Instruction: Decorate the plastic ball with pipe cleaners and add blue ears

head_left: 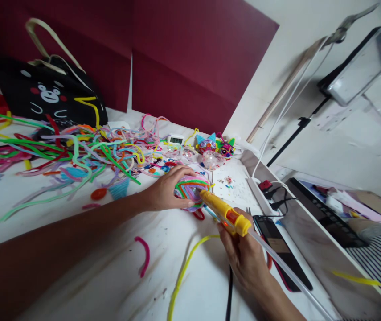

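Note:
My left hand [167, 191] is closed round a ball [193, 185] wrapped in bands of pink, orange, green and purple pipe cleaner. A yellow hot glue gun [222, 209] is gripped in my right hand [245, 249], its nozzle at the near right side of the ball. Whether the nozzle touches the ball I cannot tell. A long clear glue stick [287, 269] sticks out of the gun's back end. Below the hands lie a long yellow pipe cleaner [185, 272] and a short magenta pipe cleaner [146, 256] on the white table [106, 267].
A tangled heap of pipe cleaners [76, 149] spreads over the left. Behind it stands a black bag [50, 93]. Finished-looking craft figures [206, 143], clear balls [212, 159] and a small digital clock [174, 140] sit at the back. A phone [280, 249] and power strip [260, 196] lie right.

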### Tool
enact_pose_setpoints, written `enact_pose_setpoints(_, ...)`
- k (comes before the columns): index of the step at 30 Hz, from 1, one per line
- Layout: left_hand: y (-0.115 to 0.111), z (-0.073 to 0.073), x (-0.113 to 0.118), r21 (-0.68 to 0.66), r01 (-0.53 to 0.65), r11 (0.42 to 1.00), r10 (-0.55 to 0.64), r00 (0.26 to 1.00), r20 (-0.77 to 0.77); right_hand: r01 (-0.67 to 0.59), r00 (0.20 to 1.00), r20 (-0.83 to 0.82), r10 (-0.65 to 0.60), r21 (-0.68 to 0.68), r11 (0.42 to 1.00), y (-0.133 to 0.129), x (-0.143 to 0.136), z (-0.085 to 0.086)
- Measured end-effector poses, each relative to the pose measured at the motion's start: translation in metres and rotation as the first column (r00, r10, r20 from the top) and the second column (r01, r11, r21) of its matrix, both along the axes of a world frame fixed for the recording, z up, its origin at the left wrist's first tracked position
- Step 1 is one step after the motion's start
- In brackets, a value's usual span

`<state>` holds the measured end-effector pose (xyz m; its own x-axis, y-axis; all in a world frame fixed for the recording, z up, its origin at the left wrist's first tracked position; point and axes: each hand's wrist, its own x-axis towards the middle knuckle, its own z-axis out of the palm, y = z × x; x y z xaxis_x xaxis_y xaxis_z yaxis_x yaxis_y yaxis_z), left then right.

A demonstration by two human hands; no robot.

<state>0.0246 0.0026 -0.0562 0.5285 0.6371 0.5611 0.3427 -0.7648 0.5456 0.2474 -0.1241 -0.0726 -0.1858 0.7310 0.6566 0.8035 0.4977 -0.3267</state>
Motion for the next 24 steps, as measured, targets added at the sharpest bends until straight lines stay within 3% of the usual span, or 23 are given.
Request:
enact_pose_setpoints(7, -0.0007, -0.0010, 0.0009, 0.019, 0.002, 1.000, -0.002, 1.000, -0.004, 0.022, 0.999, 0.040, -0.020, -0.038, 0.999, -0.0023, -0.0042, 0.0031)
enact_pose_setpoints(13, 0.0022, -0.0060, 0.0012, 0.038, -0.010, 0.999, 0.010, 1.000, -0.004, -0.033, 0.992, 0.121, 0.034, -0.005, 0.999, -0.0011, -0.0088, 0.0083)
enact_pose_setpoints(24, 0.0039, -0.0058, 0.0004, 0.022, -0.014, 1.000, 0.014, 1.000, -0.002, 0.033, 0.988, 0.150, -0.028, -0.036, 0.999, -0.0022, -0.0079, 0.0061)
